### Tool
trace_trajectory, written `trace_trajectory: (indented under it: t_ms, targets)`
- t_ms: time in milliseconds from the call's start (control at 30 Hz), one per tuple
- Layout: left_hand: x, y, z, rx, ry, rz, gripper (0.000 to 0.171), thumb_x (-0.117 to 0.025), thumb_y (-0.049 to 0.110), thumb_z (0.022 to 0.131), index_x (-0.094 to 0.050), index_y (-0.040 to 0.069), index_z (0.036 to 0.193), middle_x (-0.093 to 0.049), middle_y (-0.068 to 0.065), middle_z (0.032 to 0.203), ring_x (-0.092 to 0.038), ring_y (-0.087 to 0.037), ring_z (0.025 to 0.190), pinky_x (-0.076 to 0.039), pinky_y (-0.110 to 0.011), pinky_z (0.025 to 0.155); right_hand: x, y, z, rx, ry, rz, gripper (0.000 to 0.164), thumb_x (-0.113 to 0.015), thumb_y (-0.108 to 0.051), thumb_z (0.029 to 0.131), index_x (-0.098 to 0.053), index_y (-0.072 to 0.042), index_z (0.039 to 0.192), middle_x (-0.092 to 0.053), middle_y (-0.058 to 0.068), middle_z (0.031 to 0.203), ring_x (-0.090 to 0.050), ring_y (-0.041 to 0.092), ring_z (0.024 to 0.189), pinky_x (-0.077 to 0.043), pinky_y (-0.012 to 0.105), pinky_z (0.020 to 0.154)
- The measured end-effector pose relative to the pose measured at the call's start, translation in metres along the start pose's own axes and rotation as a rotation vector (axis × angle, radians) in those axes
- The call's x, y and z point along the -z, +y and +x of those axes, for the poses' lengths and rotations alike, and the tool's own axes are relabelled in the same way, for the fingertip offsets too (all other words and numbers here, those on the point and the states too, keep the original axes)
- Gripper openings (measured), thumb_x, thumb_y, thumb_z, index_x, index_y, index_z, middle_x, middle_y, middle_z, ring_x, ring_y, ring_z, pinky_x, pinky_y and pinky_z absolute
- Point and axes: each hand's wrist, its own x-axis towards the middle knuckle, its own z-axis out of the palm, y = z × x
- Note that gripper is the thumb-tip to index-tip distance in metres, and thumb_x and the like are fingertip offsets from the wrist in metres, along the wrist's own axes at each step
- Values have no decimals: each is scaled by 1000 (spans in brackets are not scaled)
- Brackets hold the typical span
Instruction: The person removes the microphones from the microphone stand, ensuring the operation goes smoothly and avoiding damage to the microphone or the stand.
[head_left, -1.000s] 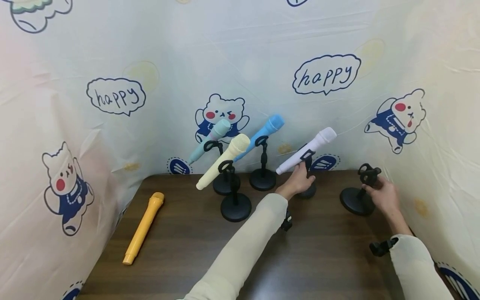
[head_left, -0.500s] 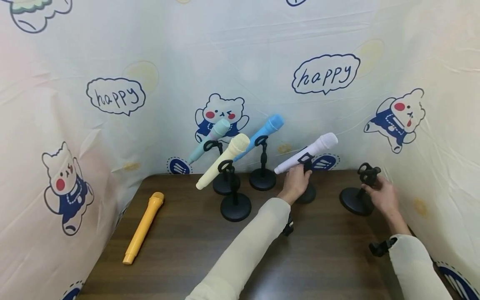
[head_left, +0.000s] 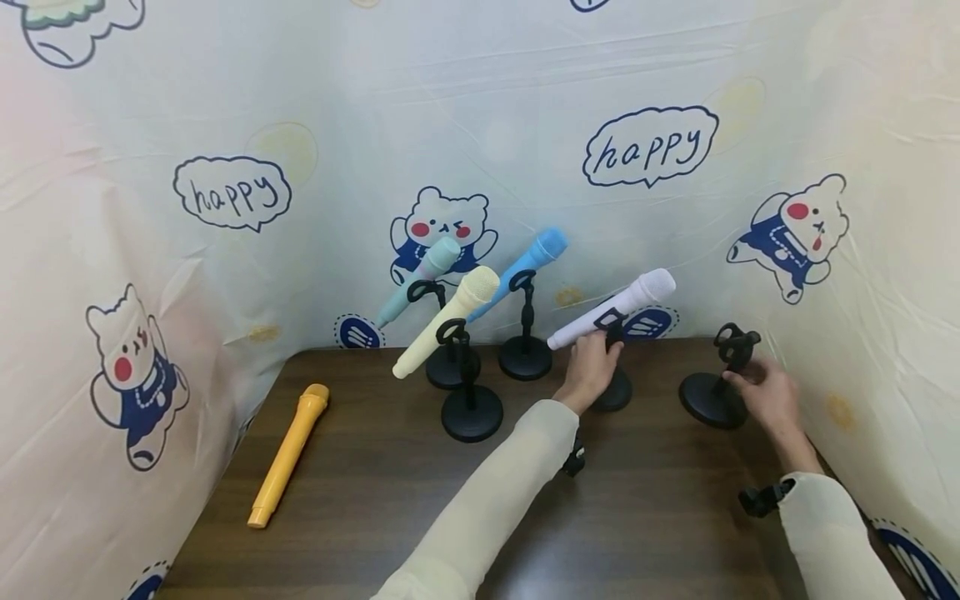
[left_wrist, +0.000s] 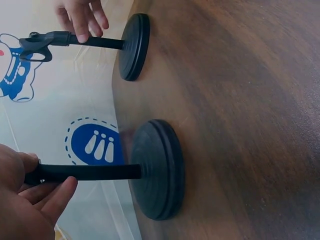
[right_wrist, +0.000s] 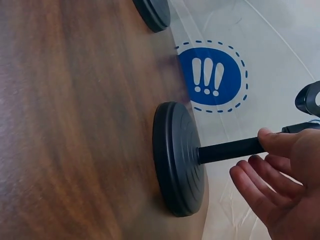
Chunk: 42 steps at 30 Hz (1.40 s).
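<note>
A lavender microphone (head_left: 611, 310) lies slanted in the clip of a black microphone stand (head_left: 613, 390) near the table's back edge. My left hand (head_left: 589, 372) grips that stand's post just under the clip; in the left wrist view the round base (left_wrist: 158, 170) is low beside the wall cloth. Farther right stands another microphone stand (head_left: 712, 402), its clip holding no microphone. My right hand (head_left: 772, 398) holds its post, thumb on the near side; the right wrist view shows the curled fingers (right_wrist: 257, 182) beside the post (right_wrist: 230, 150).
Three stands at the back carry a teal microphone (head_left: 420, 282), a cream microphone (head_left: 446, 323) and a blue microphone (head_left: 525, 268). An orange microphone (head_left: 288, 454) lies on the brown table (head_left: 375, 517) at left. Patterned cloth (head_left: 480, 108) rises behind the table.
The lavender microphone's head has dropped lower and its slant is flatter. My left hand has shifted slightly on the post. The right hand has stayed at its stand.
</note>
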Motion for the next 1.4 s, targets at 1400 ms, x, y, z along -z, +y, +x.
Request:
trace_trajectory:
  t_ms: [1400]
  targets:
    - [37, -43, -48, -96, 99, -194, 21, -76, 27, 101, -79, 6, 98, -69, 0, 73, -56, -8, 66, -45, -21, 61, -80, -111, -72, 217, -174, 257, 22, -66, -18, 107, -76, 2, 112, -79, 18, 93, -76, 29, 78, -63, 27, 63]
